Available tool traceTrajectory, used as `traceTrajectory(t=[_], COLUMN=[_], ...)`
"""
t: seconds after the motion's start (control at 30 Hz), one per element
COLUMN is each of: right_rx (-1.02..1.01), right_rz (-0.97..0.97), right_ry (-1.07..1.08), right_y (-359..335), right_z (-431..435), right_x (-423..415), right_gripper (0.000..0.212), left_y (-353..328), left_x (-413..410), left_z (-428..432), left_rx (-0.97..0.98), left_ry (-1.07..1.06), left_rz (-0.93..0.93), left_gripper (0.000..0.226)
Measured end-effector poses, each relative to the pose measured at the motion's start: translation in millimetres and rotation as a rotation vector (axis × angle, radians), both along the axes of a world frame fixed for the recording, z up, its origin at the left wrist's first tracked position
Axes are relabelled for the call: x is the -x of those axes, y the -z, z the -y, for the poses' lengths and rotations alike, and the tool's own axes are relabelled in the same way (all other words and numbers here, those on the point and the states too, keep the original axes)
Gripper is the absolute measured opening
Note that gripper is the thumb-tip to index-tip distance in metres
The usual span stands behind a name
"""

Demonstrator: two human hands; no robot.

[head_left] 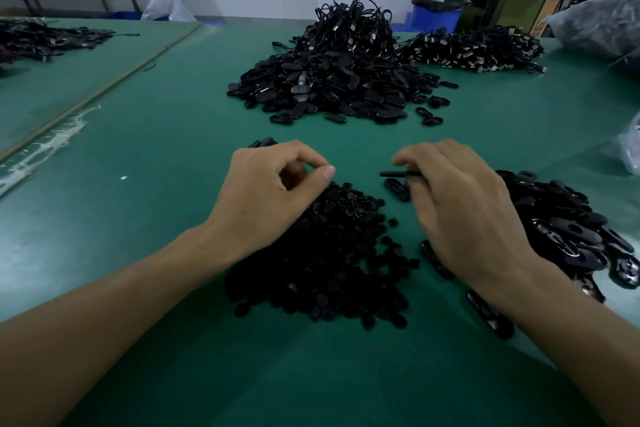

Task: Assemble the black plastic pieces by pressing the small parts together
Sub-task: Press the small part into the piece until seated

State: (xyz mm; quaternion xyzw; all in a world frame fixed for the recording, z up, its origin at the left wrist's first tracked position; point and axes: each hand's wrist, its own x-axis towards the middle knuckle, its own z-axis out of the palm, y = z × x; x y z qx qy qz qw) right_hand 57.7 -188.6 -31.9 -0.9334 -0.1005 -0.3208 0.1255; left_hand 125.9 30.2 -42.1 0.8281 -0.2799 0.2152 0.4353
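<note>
Hanging over near pile of small parts (322, 260), your left hand (270, 198): fingers curled, thumb and index tips meeting; cannot tell if part sits between them. Your right hand (464, 204), near it: curled fingers grip flat black piece (398, 173), edge-on, poking leftward. Heap of oval pieces (571, 236) beside right hand. Larger heap (332, 87) farther back on green table (156, 218).

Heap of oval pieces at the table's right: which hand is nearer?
Right. The right hand sits beside the heap; the left hand is farther left, over small round parts.
</note>
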Motion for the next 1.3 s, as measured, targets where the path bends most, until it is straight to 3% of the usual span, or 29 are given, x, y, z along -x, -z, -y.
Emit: traceTrajectory(t=[0.13, 0.23, 0.37, 0.5, 0.63, 0.8, 0.93, 1.1, 1.3], right_rx=[-0.173, -0.212, -0.41, -0.787, -0.992, -1.027, -1.107, -1.314, -1.292], right_rz=[0.146, 0.185, 0.045, -0.285, -0.351, -0.414, -0.443, -0.506, -0.522], right_ry=[-0.192, -0.246, -0.292, -0.35, -0.368, -0.401, -0.368, -0.386, -0.388], right_y=[3.4, 7.2, 5.8, 4.3, 2.7, 0.4, 0.8, 1.4, 2.7], right_z=[-13.1, -17.2, -19.0, -21.0, -19.2, -20.2, -21.7, -26.1, -27.5], right_x=[4.5, 5.6, 6.4, 7.2, 3.1, 4.6, 5.7, 7.7, 7.7], right_gripper=[0.013, 0.012, 0.019, 0.018, 0.016, 0.013, 0.008, 0.004, 0.005], left_y=[-8.7, -10.8, -12.0, -9.3, -6.2, -3.4, -3.0, -0.6, 1.6], left_x=[16.8, 22.9, 23.5, 21.6, 21.3, 20.8, 19.8, 21.6, 21.1], left_z=[13.8, 18.4, 18.7, 15.1, 13.0, 14.1, 14.1, 14.9, 15.8], left_rx=[0.084, 0.206, 0.379, 0.359, 0.319, 0.343, 0.406, 0.272, 0.21], left_ry=[0.147, 0.236, 0.308, 0.312, 0.335, 0.322, 0.326, 0.332, 0.265], left_rz=[-0.218, -0.399, -0.535, -0.516, -0.531, -0.507, -0.518, -0.452, -0.396], left_gripper=[0.018, 0.013, 0.013, 0.016, 0.024, 0.011, 0.023, 0.016, 0.006])
